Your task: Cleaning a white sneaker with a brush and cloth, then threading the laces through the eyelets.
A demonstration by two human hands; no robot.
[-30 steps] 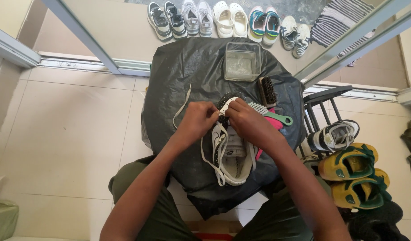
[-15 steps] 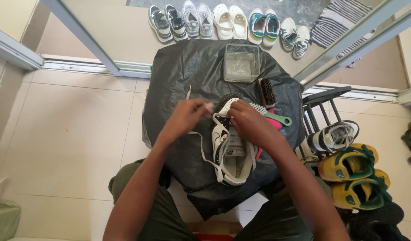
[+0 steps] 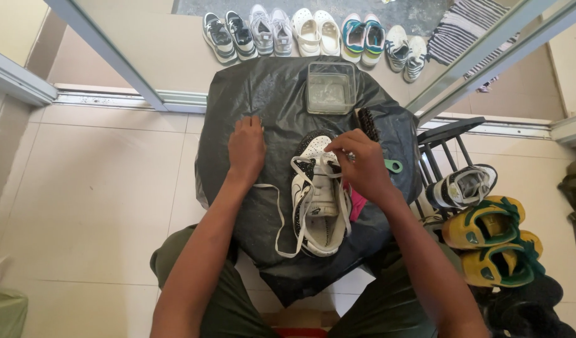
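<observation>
A person is sitting at a small counter (image 3: 238, 100) draped in black plastic, seen from above. A white sneaker (image 3: 318, 200) with black speckles is lying in the middle, its loose lace (image 3: 280, 216) trailing to the left. The right hand (image 3: 361, 164) is pinching the lace near the toe. The left hand (image 3: 246, 149) is resting flat on the plastic, left of the sneaker. A clear square tub (image 3: 330, 87) is sitting at the far edge.

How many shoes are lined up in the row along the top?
8: two dark sneakers, two grey sneakers, two white clogs, then teal-trimmed sneakers. More striped ones sit further right.
</observation>
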